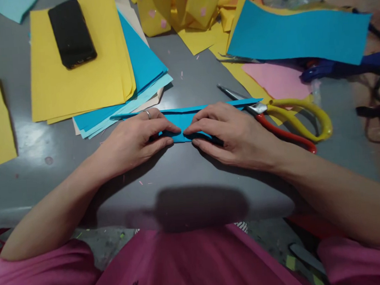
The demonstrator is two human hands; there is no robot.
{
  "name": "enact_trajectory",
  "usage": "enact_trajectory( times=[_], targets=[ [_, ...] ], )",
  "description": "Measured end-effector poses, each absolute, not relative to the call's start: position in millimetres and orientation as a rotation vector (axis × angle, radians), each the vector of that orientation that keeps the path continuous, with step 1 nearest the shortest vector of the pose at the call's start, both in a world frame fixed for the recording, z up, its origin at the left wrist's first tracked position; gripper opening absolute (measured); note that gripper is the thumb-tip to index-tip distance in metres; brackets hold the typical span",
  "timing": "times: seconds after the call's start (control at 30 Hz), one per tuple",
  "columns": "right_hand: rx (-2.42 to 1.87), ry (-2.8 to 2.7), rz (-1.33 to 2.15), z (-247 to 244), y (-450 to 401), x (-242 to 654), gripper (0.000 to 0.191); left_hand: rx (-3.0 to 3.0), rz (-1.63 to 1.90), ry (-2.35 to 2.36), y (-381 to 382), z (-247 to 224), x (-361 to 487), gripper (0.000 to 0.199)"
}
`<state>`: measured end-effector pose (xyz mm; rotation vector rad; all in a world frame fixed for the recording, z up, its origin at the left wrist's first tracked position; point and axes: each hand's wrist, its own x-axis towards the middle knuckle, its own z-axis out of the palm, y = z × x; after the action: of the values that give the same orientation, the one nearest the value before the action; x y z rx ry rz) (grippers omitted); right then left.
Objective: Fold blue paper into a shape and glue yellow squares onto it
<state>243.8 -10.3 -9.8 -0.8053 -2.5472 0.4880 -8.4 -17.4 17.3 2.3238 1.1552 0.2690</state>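
- The folded blue paper strip (183,119) lies flat on the grey table (185,173), near the table's middle, just in front of the person.
- Long axis: left to right across the view, roughly parallel to the table's near edge. Its right tip points toward the scissors (282,118) and lies over their blades.
- Left hand (134,140): palm down on the left part of the strip, fingers together and extended, fingertips pressing the paper near its centre. A ring sits on one finger.
- Right hand (231,133): palm down on the right part of the strip, fingers together, fingertips pressing beside those of the left hand; the two sets of fingertips nearly meet.
- Neither hand encloses the strip; both hold it flat against the table.
- A stack of yellow and blue paper sheets (84,76) lies beyond the left hand, with a black phone (71,32) on top.
- A blue sheet (299,33) and a pink sheet (278,80) lie beyond the right hand.
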Motion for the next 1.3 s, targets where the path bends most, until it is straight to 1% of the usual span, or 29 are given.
enact_trajectory(
  times=[0.2,0.57,0.83,1.0,1.3],
  targets=[
    [-0.751,-2.605,0.452,-7,-8,247,0.024,2.321,0.247,1.189,-21,18,-7,0.031],
    [-0.799,-2.565,0.559,-6,-7,250,0.022,2.291,0.302,1.261,-28,17,-2,0.035],
    [-0.769,-2.584,0.51,-6,-8,249,0.025,2.312,0.299,1.299,-31,18,-1,0.032],
    [-0.8,-2.58,0.556,-5,-8,249,0.025,2.435,0.339,1.337,-36,17,0,0.029],
    [-0.826,-2.634,0.482,-2,-9,250,0.028,2.504,0.345,1.384,-39,12,7,0.029]
  ],
)
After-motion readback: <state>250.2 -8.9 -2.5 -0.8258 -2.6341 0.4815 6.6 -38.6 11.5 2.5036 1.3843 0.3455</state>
